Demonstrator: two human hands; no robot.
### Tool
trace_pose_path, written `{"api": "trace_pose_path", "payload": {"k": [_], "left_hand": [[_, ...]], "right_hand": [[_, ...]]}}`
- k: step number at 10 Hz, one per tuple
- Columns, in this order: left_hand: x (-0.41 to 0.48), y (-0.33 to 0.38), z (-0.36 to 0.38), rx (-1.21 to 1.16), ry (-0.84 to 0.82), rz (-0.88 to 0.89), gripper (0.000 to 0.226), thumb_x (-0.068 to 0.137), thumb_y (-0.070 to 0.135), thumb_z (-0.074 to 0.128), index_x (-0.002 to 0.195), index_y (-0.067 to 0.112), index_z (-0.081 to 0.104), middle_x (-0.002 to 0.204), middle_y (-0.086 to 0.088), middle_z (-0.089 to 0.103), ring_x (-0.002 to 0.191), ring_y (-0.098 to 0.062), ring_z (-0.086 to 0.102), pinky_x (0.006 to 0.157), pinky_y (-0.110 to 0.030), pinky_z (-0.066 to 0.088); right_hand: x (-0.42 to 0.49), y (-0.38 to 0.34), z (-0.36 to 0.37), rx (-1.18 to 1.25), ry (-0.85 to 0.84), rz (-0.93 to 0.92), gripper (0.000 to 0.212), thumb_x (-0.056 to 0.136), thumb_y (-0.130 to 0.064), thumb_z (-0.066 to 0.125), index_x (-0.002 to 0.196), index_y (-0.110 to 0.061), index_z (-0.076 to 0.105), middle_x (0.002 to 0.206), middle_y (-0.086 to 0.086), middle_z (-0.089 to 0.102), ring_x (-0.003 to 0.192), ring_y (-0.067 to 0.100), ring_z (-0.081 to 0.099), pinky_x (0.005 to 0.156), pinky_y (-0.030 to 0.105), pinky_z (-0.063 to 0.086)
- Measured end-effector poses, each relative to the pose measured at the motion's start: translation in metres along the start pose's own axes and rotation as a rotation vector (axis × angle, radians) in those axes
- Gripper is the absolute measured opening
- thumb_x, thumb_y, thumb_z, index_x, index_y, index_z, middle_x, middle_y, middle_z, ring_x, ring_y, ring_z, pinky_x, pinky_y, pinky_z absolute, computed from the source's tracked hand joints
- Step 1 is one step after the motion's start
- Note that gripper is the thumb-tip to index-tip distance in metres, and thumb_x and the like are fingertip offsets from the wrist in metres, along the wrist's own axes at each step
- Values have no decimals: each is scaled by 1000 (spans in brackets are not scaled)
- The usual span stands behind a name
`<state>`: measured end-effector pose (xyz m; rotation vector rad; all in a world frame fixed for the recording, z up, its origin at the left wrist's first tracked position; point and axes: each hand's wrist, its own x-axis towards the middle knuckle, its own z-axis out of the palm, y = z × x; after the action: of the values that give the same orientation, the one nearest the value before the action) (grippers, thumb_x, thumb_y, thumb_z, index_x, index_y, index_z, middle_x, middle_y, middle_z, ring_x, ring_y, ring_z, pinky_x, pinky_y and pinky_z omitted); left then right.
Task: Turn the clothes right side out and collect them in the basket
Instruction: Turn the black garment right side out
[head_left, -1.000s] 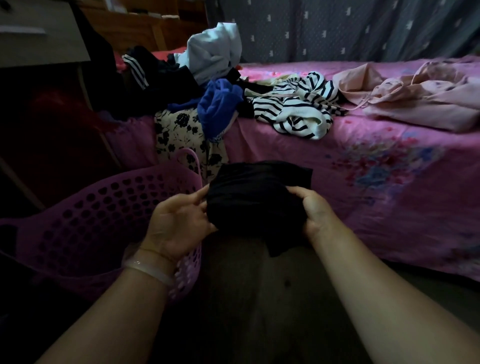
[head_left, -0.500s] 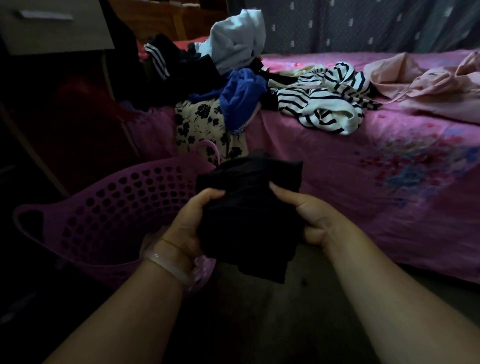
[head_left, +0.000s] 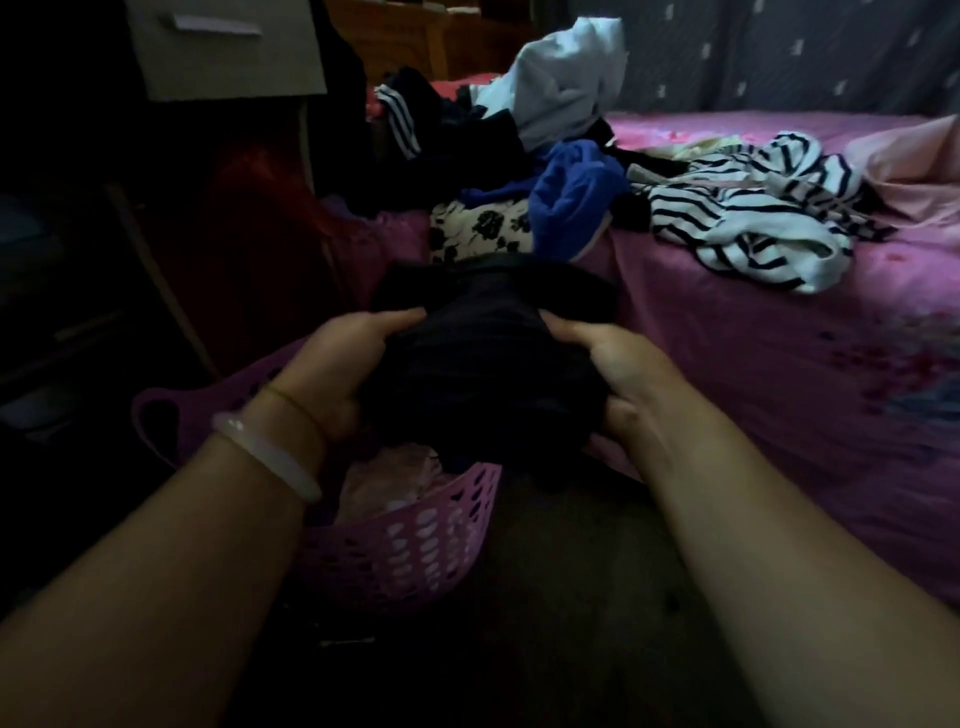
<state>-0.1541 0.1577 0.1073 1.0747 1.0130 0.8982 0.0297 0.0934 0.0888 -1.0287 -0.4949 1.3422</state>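
Left grip (head_left: 343, 364), a bare hand, and right grip (head_left: 613, 374) each clutch one side of a bunched black garment (head_left: 483, 364), centre frame, fingers curled into the cloth. Garment's lower edge hangs over the rim of a pink perforated basket (head_left: 415, 551), lower centre-left on the dark floor (head_left: 545, 623); pale cloth (head_left: 384, 478) inside it. Pale bangle (head_left: 265, 452) on left wrist. Right half: bed (head_left: 779, 374) with pink floral sheet. On it, upper centre: black-and-white striped top (head_left: 748, 228), blue garment (head_left: 571, 197), floral-print cloth (head_left: 483, 228), white garment (head_left: 566, 78), dark garment with white side stripes (head_left: 400, 119). Pale pink garment (head_left: 909, 161) at right edge. Grey drawer front (head_left: 223, 47) upper left; dotted grey curtain (head_left: 779, 47) upper right.
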Motion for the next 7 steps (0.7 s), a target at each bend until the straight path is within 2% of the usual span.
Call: {"api": "trace_pose_path", "payload": {"k": [1,2,3,4,5,6,7], "left_hand": [[19,25,-30,91,107,121,29,91,17,60,116,1,63,101,-8,71,83,-21,69,65,-28,58],[41,28,-52,169,229,147,31,93,14,58,120,0,57,95,-8,66,80,-21,65,58,-25,57],[61,23,-66,204,284,102,32,92,17,61,120,1,56,85,-6,63,70,-20,62,46,-24,52],[83,9,-70,294,338,87,40,95,17,55,129,-2,50,113,-18,63,101,-33,63,69,-31,51],[96,-5,-64,597,333,-13,43,99,13,46,138,-3,40,131,-15,54,122,-32,53,79,-28,46],[111,-24,-69,609,273,-188,39,91,8,59,126,-9,52,127,-23,58,116,-34,57,77,-32,46],[124,-14,-75,583,235,-160,39,87,3,59,125,-7,54,127,-26,58,95,-24,55,88,-39,49]], "right_hand": [[34,-7,39,-41,75,-88,36,79,-5,73,112,2,64,101,21,71,77,36,71,56,41,59],[63,1,68,-85,135,-148,53,69,-6,81,118,-4,61,106,19,69,84,41,69,67,52,59],[91,16,82,-129,155,-180,48,72,-5,79,116,-9,61,106,16,68,88,38,68,72,53,58],[118,28,79,-302,218,-212,42,76,-11,77,115,-10,62,105,12,67,91,33,67,80,48,58],[142,37,70,-551,335,-187,55,79,-14,73,129,-11,53,121,12,61,107,31,60,93,41,52],[150,33,59,-949,445,-118,63,84,-8,61,142,-11,36,133,15,50,111,30,56,83,33,48],[153,20,59,-1117,317,-87,62,88,-10,55,145,-15,32,132,9,50,104,24,55,75,28,42]]}}
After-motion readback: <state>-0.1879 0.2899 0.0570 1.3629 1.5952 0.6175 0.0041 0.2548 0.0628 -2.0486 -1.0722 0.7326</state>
